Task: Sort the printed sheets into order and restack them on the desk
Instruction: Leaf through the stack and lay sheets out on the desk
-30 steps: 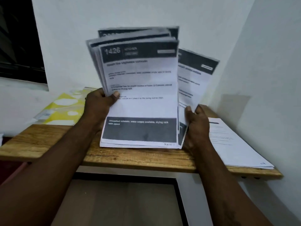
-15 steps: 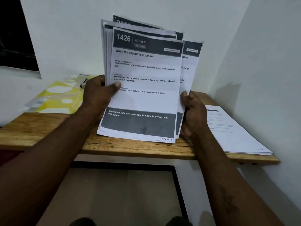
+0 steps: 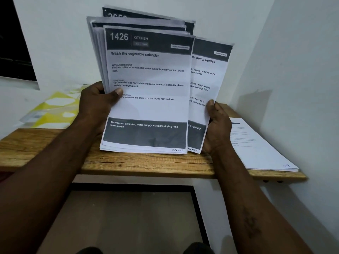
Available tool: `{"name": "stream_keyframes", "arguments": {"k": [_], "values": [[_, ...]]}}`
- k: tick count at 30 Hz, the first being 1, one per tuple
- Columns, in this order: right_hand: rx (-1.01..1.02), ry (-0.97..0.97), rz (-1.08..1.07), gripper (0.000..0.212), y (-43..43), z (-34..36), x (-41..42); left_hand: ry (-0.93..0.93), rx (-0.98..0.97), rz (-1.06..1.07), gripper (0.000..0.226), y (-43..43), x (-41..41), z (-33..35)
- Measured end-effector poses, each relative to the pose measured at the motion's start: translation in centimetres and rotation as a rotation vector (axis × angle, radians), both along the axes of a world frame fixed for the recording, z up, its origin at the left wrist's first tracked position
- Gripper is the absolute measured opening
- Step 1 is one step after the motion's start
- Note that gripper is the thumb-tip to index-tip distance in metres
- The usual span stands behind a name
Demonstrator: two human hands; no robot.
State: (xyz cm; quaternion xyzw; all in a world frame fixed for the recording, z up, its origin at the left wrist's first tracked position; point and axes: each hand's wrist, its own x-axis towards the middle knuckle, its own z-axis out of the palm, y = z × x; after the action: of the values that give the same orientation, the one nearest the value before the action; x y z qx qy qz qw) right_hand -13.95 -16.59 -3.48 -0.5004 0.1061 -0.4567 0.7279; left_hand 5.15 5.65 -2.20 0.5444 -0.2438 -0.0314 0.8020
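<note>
Centre frame: left grip [image 3: 97, 103] pinches fanned printed sheets [image 3: 148, 110], page 2 foremost. Right grip [image 3: 218, 129] pinches page 3 sheet [image 3: 205, 79] offset rightward, likely exposing page numbers. Second stack [image 3: 260, 153] lower right on surface [image 3: 55, 145].

A plain paperwork corner, more like a small study or office than a kitchen or workshop. A narrow wooden table [image 3: 146, 165] sits between bare white walls [image 3: 55, 43] beside a dark window [image 3: 12, 43]. On it lie a stack of printed sheets [image 3: 260, 149] and a yellow patterned folder [image 3: 55, 110].
</note>
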Motion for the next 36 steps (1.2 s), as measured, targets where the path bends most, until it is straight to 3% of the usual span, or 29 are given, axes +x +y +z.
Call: {"name": "stream_keyframes", "arguments": {"k": [4,8,11,14,23,32,36], "values": [[0.031,-0.007,0.048,0.045,-0.1,-0.2,0.3,0.004,-0.009,0.01,0.017,0.0,0.1,0.1],[-0.009,0.054,0.193,0.072,0.7,0.0,0.4,0.004,-0.009,0.0,0.016,-0.2,0.0,-0.1],[-0.19,0.175,0.232,0.06,1.8,0.5,-0.1,-0.006,0.01,-0.002,0.017,-0.5,-0.1,-0.3],[-0.34,0.242,0.184,0.034,1.8,0.4,-0.6,-0.001,0.009,0.008,0.017,-0.5,0.0,-0.4],[-0.376,0.273,0.12,0.034,1.9,0.3,-0.8,0.102,-0.1,-0.174,0.031,-1.2,-1.2,0.0],[-0.423,0.283,0.003,0.038,2.0,0.3,-0.4,0.045,-0.049,-0.187,0.044,-1.6,-1.5,0.0],[-0.393,0.262,-0.027,0.035,2.0,0.2,-0.2,0.165,-0.043,-0.33,0.047,-1.1,-1.1,0.2]]}}
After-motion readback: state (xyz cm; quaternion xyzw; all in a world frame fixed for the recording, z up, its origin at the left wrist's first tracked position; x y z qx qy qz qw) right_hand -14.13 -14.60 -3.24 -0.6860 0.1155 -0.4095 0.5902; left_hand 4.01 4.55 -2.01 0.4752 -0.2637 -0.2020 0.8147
